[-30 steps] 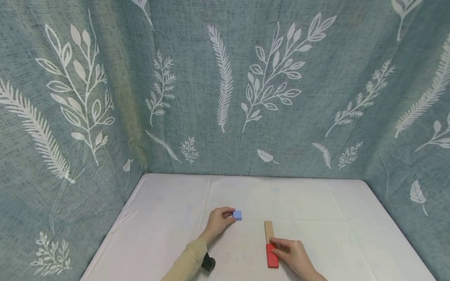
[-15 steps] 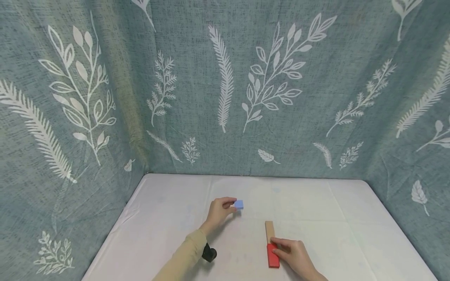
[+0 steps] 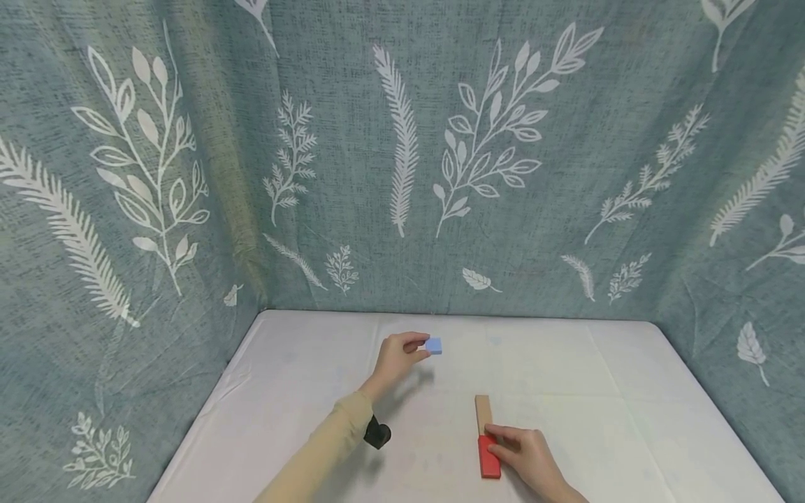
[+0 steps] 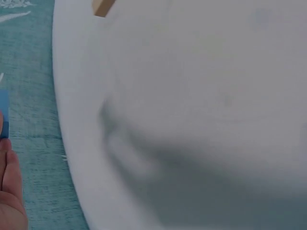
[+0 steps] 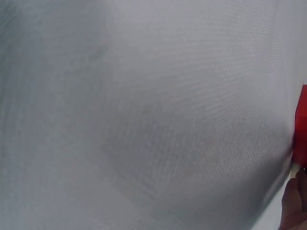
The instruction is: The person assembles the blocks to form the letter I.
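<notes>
My left hand (image 3: 397, 358) pinches a small blue block (image 3: 434, 346) between thumb and fingers, held above the white table; the hand's shadow falls on the cloth below. In the left wrist view the blue block (image 4: 4, 112) shows at the left edge, partly cut off. My right hand (image 3: 527, 454) pinches a red block (image 3: 488, 457) at its right side, low at the table. A flat wooden strip (image 3: 483, 413) extends away from the red block's far end. At the right wrist view's edge only a part of the red block (image 5: 301, 129) and some fingers show.
A white cloth covers the table (image 3: 566, 377). Behind and at both sides hangs a green-blue curtain (image 3: 352, 175) with white leaf prints. A black wrist camera (image 3: 377, 433) sits under the left sleeve (image 3: 327, 440).
My left hand has lifted the blue block and carried it away from me and slightly right. The right hand stays in place on the red block.
</notes>
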Available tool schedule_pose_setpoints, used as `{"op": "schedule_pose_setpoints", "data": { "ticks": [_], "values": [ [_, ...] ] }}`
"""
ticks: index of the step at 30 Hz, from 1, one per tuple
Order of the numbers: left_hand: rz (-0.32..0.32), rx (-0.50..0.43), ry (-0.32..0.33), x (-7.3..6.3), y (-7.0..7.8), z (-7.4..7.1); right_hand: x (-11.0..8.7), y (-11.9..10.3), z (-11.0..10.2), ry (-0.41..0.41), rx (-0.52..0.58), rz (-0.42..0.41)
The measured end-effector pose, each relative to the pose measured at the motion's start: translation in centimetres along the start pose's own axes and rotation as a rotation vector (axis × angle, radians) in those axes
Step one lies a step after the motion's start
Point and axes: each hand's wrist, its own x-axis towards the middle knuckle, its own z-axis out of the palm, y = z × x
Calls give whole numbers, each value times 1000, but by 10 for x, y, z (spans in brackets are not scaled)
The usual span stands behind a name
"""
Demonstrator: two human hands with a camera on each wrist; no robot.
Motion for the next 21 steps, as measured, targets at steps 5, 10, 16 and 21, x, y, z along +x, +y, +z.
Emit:
{"op": "schedule_pose_setpoints", "data": {
  "ticks": [5,10,16,21],
  "values": [
    [74,9,4,7,10,0,0,-1,0,1,1,-1],
    [65,3,6,11,16,5,-1,0,-1,-2,-1,-2],
    [-7,-9,-11,14,24,17,0,1,-1,-22,7,16],
    [-9,-11,-13,15,30,24,1,1,-1,-28,15,21]
  ]
}}
